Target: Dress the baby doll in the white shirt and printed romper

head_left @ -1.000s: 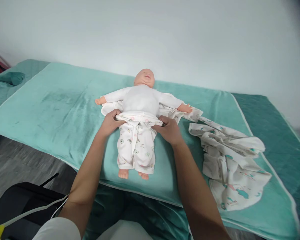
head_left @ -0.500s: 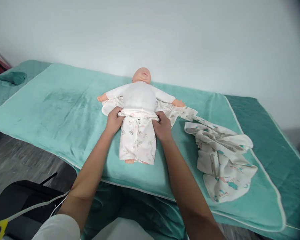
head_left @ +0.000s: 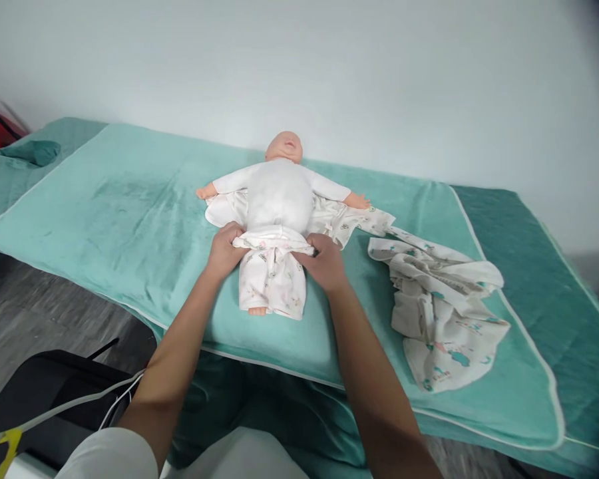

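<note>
A baby doll [head_left: 279, 193] with a white cloth body lies on its back, head toward the wall and arms spread. Printed white baby pants [head_left: 272, 283] cover its legs, and part of one foot shows below the hem. My left hand [head_left: 225, 251] is closed on the waistband at the left side. At the right side my right hand [head_left: 325, 259] grips the same waistband, its thumb tucked under the cloth. The waistband sits folded over, below the doll's belly. Beneath the doll's arms and back lies a spread printed baby shirt [head_left: 334, 216].
A crumpled printed white cloth garment [head_left: 446, 319] lies to the right on the green bed cover [head_left: 144, 213]. A white wall [head_left: 299, 73] stands behind the bed. At the lower left are a black chair [head_left: 54, 399] and a pale cable [head_left: 80, 406].
Both hands have moved slightly down toward me with the waistband, baring more of the doll's lower belly. The pants look shorter and more bunched, with the hem a little higher.
</note>
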The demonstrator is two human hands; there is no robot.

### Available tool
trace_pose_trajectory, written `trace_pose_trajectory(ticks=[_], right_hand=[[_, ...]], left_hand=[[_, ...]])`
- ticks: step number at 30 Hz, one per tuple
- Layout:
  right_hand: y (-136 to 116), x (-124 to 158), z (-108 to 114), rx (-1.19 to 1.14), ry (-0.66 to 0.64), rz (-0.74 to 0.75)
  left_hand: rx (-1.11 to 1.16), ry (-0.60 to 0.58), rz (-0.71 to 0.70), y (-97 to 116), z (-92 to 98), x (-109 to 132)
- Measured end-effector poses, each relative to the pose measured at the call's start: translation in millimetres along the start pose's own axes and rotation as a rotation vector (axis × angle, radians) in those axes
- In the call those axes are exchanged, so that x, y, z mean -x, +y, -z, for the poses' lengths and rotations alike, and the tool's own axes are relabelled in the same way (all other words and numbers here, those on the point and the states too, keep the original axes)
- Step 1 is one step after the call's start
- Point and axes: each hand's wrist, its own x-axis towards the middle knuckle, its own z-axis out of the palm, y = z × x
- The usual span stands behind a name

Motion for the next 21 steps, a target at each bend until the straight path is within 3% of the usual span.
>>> trace_pose_trajectory(ticks=[3,5,7,11,16,18,21], right_hand=[[0,10,-9,0.099,0.163,0.064],[0,13,-12,0.104,0.2,0.042],[0,14,-13,0.027,0.179,-0.01],[-2,14,-6,-0.135,0.024,-0.121],[-10,21,10,-0.178,-0.216,-0.107],[-12,24,11,-0.17,-0.216,-0.099],[-13,31,3,-0.096,-0.086,-0.082]], left_hand=[[-0.058,0.096,0.075,0,-1.8,9],[-0.014,0.123,0.133,2,-1.4,11],[0.037,0.083,0.169,4,-0.2,11],[0.098,-0.112,0.147,9,5.1,11],[0.15,-0.247,0.052,10,15.2,19],[0.143,-0.266,0.018,9,16.7,23],[0.139,-0.195,0.048,5,14.4,31]])
